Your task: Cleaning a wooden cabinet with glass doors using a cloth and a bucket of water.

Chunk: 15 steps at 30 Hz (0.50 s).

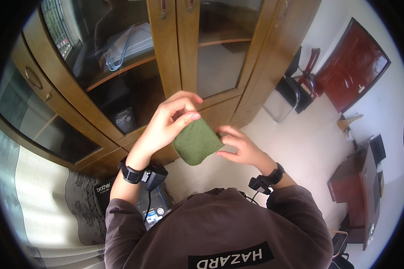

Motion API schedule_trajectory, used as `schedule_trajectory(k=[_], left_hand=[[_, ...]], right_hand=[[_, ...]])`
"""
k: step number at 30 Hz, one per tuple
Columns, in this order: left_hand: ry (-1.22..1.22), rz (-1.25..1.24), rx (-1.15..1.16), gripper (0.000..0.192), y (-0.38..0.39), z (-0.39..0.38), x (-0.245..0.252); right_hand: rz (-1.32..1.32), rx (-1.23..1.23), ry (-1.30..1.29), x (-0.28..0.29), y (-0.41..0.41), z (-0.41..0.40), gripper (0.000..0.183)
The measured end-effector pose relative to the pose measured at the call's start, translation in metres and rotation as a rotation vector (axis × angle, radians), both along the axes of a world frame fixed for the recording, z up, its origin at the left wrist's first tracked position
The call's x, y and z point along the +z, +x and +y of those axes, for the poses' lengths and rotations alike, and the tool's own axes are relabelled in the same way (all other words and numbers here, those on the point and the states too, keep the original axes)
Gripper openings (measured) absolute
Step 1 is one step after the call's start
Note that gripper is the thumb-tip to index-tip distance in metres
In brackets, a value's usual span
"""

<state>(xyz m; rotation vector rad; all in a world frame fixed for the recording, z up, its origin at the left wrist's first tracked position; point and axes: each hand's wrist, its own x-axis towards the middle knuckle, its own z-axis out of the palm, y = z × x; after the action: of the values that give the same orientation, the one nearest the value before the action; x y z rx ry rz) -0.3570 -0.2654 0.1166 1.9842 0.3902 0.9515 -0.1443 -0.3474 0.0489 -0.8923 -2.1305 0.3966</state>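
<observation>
A folded green cloth (198,143) with a fuzzy surface hangs in the air in front of my chest. My left hand (171,121) grips its upper edge, the thumb on the near face and some fingers hidden behind. At the cloth's right corner is my right hand (240,146), thumb and fingers spread apart around that corner. Its fingertips are at or very near the edge, and contact there is hard to make out. Both wrists carry black straps with small cabled devices (156,176).
A wooden cabinet (170,50) with glass doors stands directly ahead, papers (131,43) on its shelf. Boxes (155,201) sit on the floor at left by a curtain (43,198). To the right are a chair (294,90), a red door (353,67) and a desk (350,188).
</observation>
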Motion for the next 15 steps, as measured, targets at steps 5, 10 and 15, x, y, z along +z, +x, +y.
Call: schedule_trajectory(k=[5,10,15], left_hand=[[-0.042,0.048,-0.123,0.019,-0.014,-0.005,0.001],[-0.087,0.002,-0.199,0.019,-0.023,-0.007,-0.001],[0.032,0.022,-0.052,0.014,-0.049,-0.008,0.001]], right_hand=[[-0.137,-0.061,-0.09,0.0,0.0,0.001,0.024],[-0.276,0.077,-0.027,-0.013,-0.013,0.003,0.025],[-0.016,0.079,-0.345,-0.018,-0.014,0.0,0.019]])
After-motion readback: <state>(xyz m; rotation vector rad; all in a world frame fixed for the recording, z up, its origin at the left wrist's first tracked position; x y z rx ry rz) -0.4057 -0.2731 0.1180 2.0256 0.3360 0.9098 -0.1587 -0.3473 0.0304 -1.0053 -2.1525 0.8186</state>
